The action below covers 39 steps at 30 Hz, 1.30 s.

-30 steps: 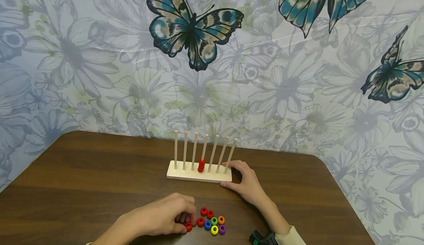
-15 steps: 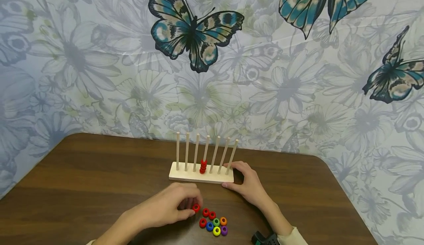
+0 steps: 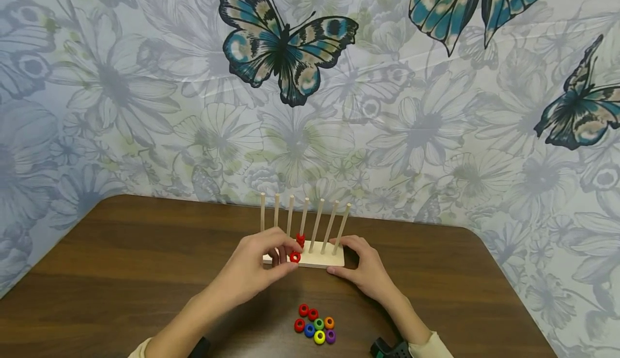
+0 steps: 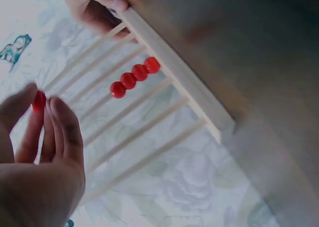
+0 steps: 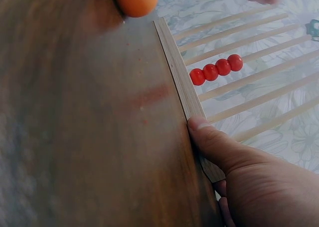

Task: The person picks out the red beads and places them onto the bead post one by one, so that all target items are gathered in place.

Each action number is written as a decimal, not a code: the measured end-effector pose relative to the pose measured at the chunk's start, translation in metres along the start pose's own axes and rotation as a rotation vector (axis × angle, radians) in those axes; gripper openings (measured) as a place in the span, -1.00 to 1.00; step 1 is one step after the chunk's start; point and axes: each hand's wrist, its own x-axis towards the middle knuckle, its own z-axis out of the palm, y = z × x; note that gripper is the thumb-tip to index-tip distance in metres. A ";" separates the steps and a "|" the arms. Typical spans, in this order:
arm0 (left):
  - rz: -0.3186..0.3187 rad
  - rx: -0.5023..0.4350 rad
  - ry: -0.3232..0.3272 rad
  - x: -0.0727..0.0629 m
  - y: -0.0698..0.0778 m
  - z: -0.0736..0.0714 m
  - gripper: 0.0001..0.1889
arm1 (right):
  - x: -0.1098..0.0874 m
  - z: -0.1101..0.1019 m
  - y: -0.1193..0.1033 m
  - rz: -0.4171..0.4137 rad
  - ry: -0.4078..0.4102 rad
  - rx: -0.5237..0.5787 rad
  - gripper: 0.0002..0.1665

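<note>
Between thumb and fingertips, my left hand [image 3: 259, 264] pinches a small red bead [image 4: 38, 101]. It is raised in front of the pale wooden base [image 3: 317, 261] of a peg stand and hides the base's left part in the head view. Several upright pegs [image 3: 317, 223] rise from that base. Threaded on the middle peg is a short stack of red beads [image 4: 140, 72], bottom bead down at the base. My right hand [image 3: 362, 264] grips the base's right end, its thumb [image 5: 214, 142] lying along the front edge.
Nearer the front of the brown table [image 3: 145, 272] lies a cluster of loose beads: several red [image 3: 299, 325], plus blue [image 3: 310, 335], green, orange, yellow and purple ones. A black device [image 3: 389, 349] sits by the right wrist. Behind the table hangs a butterfly-patterned backdrop [image 3: 387, 159].
My left hand has picked a red bead off the table and carried it up and forward to the peg stand. The right hand keeps its grip on the base.
</note>
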 end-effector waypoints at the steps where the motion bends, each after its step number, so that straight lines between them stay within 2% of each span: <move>1: -0.007 0.005 0.040 0.003 0.002 0.001 -0.71 | 0.000 0.000 0.000 0.002 -0.002 -0.001 -0.34; 10: -0.086 0.072 0.326 0.038 0.026 -0.002 -0.76 | 0.001 -0.002 -0.002 -0.001 -0.014 0.010 -0.35; 16: -0.125 0.093 0.436 0.061 0.033 0.002 -0.77 | 0.000 -0.003 -0.002 -0.014 -0.009 0.005 -0.36; 22: -0.146 0.137 0.456 0.071 0.032 0.007 -0.81 | 0.000 -0.003 -0.001 -0.023 0.002 -0.012 -0.37; 30: -0.137 0.172 0.465 0.070 0.024 0.016 -0.81 | 0.001 -0.002 0.000 -0.019 -0.005 -0.010 -0.35; 39: -0.168 0.194 0.429 0.068 0.024 0.010 -0.66 | 0.000 -0.001 0.000 -0.010 -0.005 -0.005 -0.34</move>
